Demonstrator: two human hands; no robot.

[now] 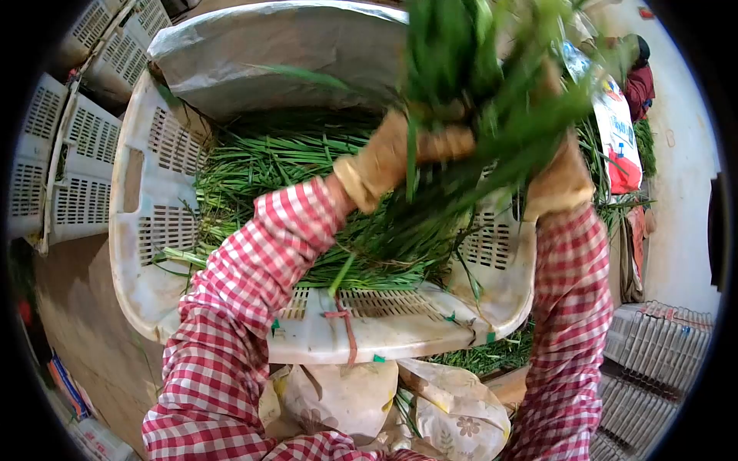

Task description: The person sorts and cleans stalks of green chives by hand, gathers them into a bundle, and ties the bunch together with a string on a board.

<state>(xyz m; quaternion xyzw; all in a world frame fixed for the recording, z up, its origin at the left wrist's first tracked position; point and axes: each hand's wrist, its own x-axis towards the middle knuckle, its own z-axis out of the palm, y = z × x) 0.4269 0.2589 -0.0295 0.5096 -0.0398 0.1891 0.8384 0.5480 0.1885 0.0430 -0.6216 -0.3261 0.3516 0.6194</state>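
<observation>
My left hand (403,154), in a tan work glove, is closed around a thick bunch of garlic chives (453,61) above the crate. The bunch is blurred by motion. My right hand (561,169), gloved too, grips the right side of the same bunch; leaves cover most of its fingers. Under both hands stands a white plastic crate (323,334) with slotted walls. More long green chives (277,165) lie inside it, pale stem ends mostly to the left. Whitish sheeting (284,58) lines the crate's far side.
White slotted crates (84,165) stand at the left, and grey-white stacked crates (657,346) at the lower right. A printed white and red sack (615,131) lies at the right, near another person in a dark red sleeve (639,91). Floral cloth (453,407) shows below the crate.
</observation>
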